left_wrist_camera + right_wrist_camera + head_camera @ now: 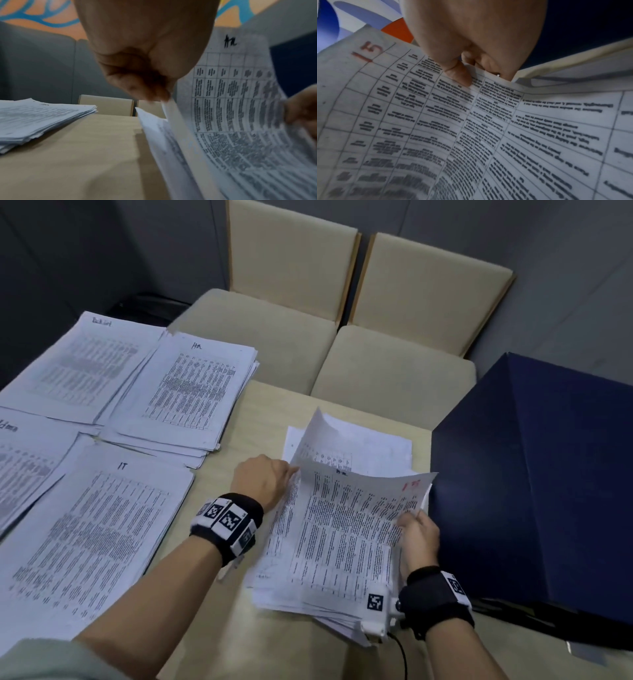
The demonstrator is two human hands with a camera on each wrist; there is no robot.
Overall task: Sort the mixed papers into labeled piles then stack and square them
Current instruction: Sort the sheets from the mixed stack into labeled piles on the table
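Nearest the person, on the right half of the counter (pixel 260 412), lies the unsorted stack (pixel 308 594), its long axis running near to far. Both hands work its top sheet (pixel 349 522), which is lifted and bowed. The right hand (pixel 418 537) pinches the sheet's right edge, thumb on top, beside a red 15. The left hand (pixel 263 479) has its fingers curled around the sheet's far-left edge. A handwritten mark heads the sheet; in the left wrist view it resembles HR, though blur leaves that uncertain. To the left, the IT pile (pixel 96 529) lies near and the HR pile (pixel 191 392) farther off. If HR is right, the sheet must travel left and away, and the left hand is nearer.
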